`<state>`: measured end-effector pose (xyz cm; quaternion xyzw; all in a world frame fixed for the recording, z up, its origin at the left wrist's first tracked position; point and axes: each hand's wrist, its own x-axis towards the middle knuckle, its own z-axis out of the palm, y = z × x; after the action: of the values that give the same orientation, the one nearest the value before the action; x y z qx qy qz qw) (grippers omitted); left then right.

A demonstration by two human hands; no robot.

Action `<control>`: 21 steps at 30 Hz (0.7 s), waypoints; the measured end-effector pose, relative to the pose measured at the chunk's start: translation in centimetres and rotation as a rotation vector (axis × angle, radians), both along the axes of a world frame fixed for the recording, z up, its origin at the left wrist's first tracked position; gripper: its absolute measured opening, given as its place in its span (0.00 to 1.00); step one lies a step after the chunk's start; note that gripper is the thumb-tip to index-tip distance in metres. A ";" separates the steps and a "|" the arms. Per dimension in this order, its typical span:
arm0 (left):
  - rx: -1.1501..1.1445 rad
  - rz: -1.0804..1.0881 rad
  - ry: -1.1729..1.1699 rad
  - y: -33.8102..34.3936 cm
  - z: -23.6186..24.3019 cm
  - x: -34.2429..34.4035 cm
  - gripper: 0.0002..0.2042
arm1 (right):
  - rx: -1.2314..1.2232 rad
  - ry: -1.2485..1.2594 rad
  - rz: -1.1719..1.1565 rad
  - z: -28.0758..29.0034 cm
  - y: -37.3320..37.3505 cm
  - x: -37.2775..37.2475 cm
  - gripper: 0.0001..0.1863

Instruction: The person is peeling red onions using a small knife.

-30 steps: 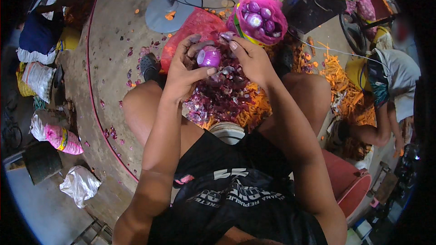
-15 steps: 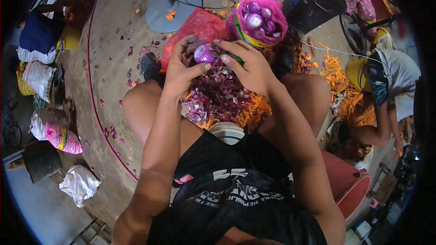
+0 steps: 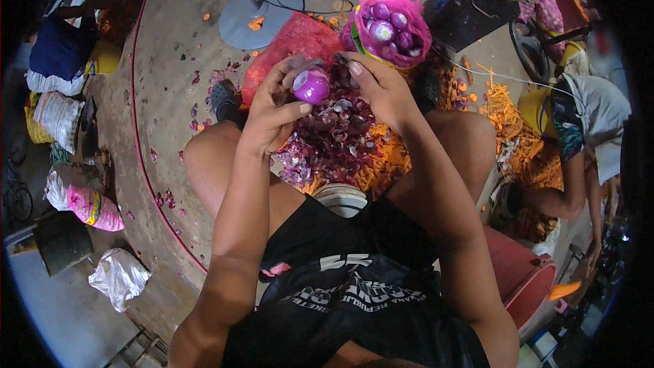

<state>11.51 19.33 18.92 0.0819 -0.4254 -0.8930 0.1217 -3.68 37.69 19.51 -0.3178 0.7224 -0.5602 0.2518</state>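
A peeled purple onion [image 3: 311,86] with a pale cut end sits in my left hand [image 3: 276,102], thumb at its near side and fingers curled round the far side. My right hand [image 3: 378,88] is just right of the onion, apart from it. Its fingers are closed on what looks like a small knife [image 3: 340,58], mostly hidden; only a dark bit shows at the fingertips. Below both hands lies a heap of purple onion skins [image 3: 334,129], mixed with orange carrot peelings [image 3: 390,158], between my knees.
A pink mesh bag of peeled onions [image 3: 381,27] stands beyond my right hand. Red netting [image 3: 289,44] lies beyond my left, near a grey round stand base [image 3: 255,17]. A red tub [image 3: 521,276] is by my right hip. At right, another person [image 3: 596,116] bends near carrot peelings.
My right hand has drawn away from the onion, up and to the right. The onion has tilted in my left hand. An orange piece has appeared by the red tub.
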 end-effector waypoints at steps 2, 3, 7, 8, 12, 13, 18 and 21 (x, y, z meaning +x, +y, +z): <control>-0.028 0.007 -0.023 0.1 0.1 -0.2 0.39 | 0.006 -0.054 0.002 0.2 0.3 0.5 0.20; -0.067 0.041 -0.102 0.3 0.1 -0.3 0.39 | -0.011 0.097 0.029 0.4 0.4 0.7 0.21; -0.197 0.091 -0.226 0.5 -0.1 -0.5 0.37 | -0.016 0.414 0.090 1.2 0.3 1.8 0.22; -0.197 0.090 -0.227 0.5 -0.3 -0.6 0.37 | -0.017 0.413 0.089 1.1 0.3 1.7 0.22; -0.291 0.108 -0.227 0.5 -0.6 -0.7 0.38 | 0.102 0.473 0.079 1.0 0.1 1.6 0.18; -0.318 0.111 -0.222 0.5 -0.6 -0.7 0.39 | 0.139 0.486 0.037 0.9 0.0 1.6 0.17; -0.257 0.119 -0.178 0.5 -0.5 -0.9 0.41 | 0.087 0.414 -0.030 -0.8 -0.5 1.1 0.17; -0.150 0.069 -0.109 0.7 0.4 -0.8 0.41 | 0.076 0.385 -0.080 -2.6 -0.9 -0.6 0.18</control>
<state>10.76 19.99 19.31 0.1354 -0.4940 -0.8482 0.1348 -4.31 36.83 16.93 -0.3802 0.7900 -0.4708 0.0985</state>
